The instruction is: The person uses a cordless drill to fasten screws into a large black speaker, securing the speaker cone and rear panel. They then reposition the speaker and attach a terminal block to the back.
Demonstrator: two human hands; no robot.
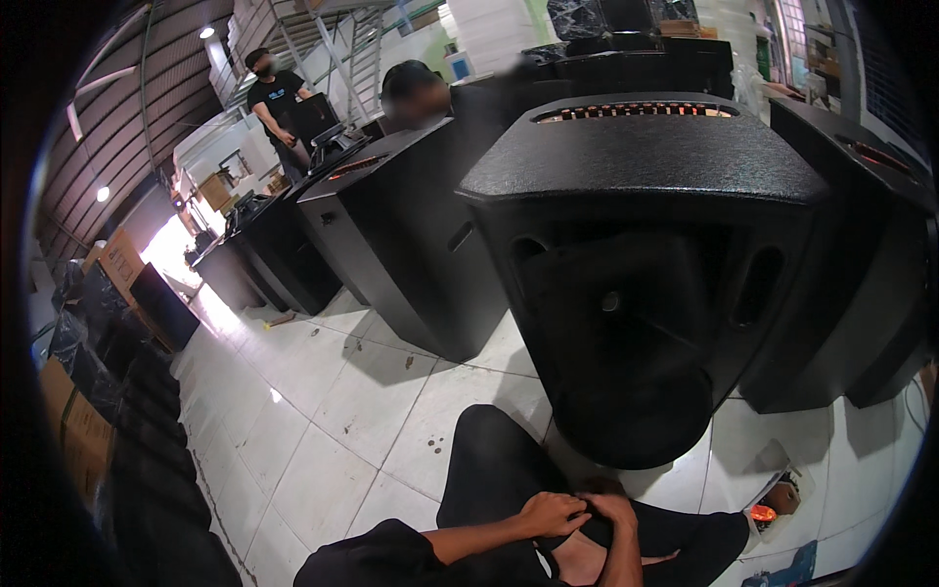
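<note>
we look down at our left hand (550, 513) and right hand (608, 509), fingers curled and touching each other over our lap in black trousers (494, 470). just ahead stands a large black speaker cabinet (641, 245) on the white tiled floor (323, 430). more black cabinets (401, 245) line up to its left, and a person in a black shirt (277, 98) stands far back.

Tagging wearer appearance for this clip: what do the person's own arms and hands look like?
Bare left hand and right hand, no gloves, rings or watch visible. Left arm has a black sleeve ending above the forearm; right forearm is bare in view. No markings or cables.
</note>
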